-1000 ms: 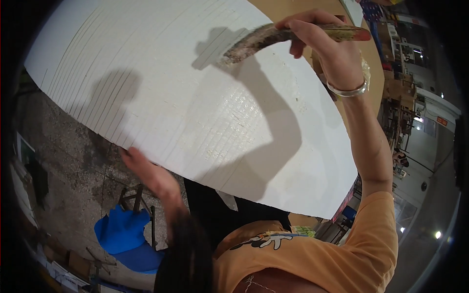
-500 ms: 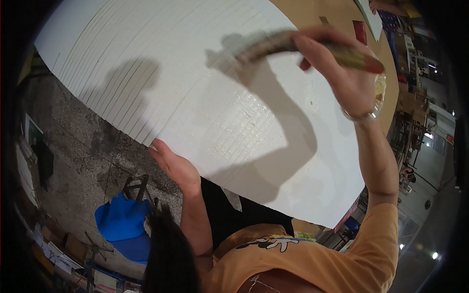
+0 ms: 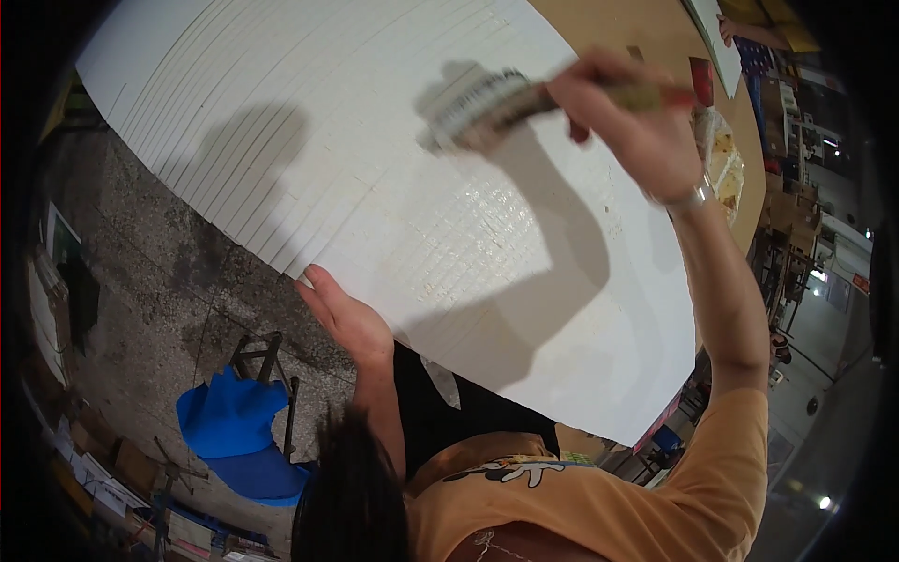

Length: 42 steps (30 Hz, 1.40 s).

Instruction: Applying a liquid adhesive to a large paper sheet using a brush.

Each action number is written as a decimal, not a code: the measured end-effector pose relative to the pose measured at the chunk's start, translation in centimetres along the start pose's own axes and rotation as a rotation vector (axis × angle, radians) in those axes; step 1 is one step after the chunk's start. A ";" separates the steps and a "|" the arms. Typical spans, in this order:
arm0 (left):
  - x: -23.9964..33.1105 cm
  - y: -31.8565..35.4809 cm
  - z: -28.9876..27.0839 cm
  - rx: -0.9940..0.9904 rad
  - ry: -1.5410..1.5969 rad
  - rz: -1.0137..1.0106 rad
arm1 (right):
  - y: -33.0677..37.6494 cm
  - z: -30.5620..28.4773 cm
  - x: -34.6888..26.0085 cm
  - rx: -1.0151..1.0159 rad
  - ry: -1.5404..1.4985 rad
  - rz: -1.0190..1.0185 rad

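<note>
- The right hand (image 3: pixel 632 131) is at the upper right of the frame, its fingers curled closed around the handle of a brush (image 3: pixel 482 110); motion blur softens both.
- The brush lies across that hand: its wide head juts out past the fingers toward the upper middle, while the red end of the handle shows on the far side of the hand, to the right.
- One fingertip shows just below the handle; how the other fingers are placed is too blurred to tell.
- The brush head is over the white surface (image 3: pixel 375 178), its dark shadow just beside it; whether the bristles touch cannot be told.
- The white surface fills the upper left and middle, with close parallel lines at its left and a glossy wet-looking patch near its centre.
- The left hand (image 3: pixel 351 318) is left of centre, at the lower edge of the white surface, fingertips touching that edge and well apart from the brush; some fingers are hidden, so how far they are closed cannot be told.
- A tan tabletop (image 3: pixel 609 21) shows at the upper right, where another person's hand (image 3: pixel 727 30) is beside a pale sheet (image 3: pixel 714 42).
- Blue cloth (image 3: pixel 229 412) is at the lower left.
</note>
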<state>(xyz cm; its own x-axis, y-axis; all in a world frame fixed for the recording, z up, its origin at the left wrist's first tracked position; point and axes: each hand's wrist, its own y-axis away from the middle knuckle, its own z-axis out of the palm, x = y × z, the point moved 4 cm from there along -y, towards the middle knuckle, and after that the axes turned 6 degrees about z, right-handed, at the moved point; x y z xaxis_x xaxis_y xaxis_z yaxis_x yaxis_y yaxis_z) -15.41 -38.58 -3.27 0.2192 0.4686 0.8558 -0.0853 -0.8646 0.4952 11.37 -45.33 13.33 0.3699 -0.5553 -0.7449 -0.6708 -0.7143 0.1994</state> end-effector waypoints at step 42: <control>-0.8 -0.5 -0.5 0.004 -0.045 0.068 | 0.0 -4.8 0.3 -0.057 -0.089 -0.060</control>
<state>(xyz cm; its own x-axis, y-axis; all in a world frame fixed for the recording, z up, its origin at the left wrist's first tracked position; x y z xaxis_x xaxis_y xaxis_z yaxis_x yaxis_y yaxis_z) -16.07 -38.48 -4.15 0.2569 0.3998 0.8799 -0.0973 -0.8951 0.4351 14.55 -47.53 16.15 0.3482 -0.4724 -0.8097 -0.6105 -0.7697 0.1866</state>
